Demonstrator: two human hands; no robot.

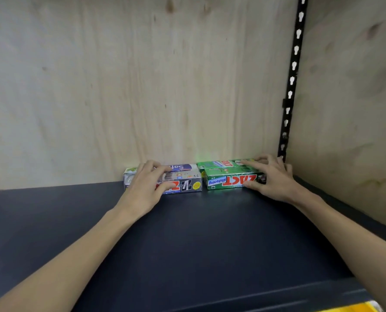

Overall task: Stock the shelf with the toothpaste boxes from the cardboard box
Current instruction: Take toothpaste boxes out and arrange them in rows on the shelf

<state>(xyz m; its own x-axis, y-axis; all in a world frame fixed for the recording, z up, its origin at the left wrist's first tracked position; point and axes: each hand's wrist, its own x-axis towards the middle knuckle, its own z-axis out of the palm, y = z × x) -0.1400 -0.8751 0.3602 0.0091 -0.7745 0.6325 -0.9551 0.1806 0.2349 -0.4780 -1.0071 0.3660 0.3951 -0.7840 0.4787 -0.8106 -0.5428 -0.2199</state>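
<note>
Head view is showing both arms reaching to the back of a dark shelf (187, 233), against a plywood back panel (142, 86). Left hand (147, 183) is gripping the silver toothpaste box (187, 182), fingers curled over its top and thumb lying on its front face. A second box with a blue label (183, 167) is sitting just behind it, touching the panel. Right hand (270, 176) is clamping the green toothpaste box (230, 181), thumb on the front face and fingers spread over the top; another green box (223, 163) is lying behind it. Silver and green boxes are sitting side by side with a narrow gap between them, both printed upside down to the viewer. At 1 o'clock of the green pair, a black slotted upright (292, 86) is running up the corner. At 5 o'clock, a yellow edge (356, 308) is showing; what it belongs to cannot be told.
</note>
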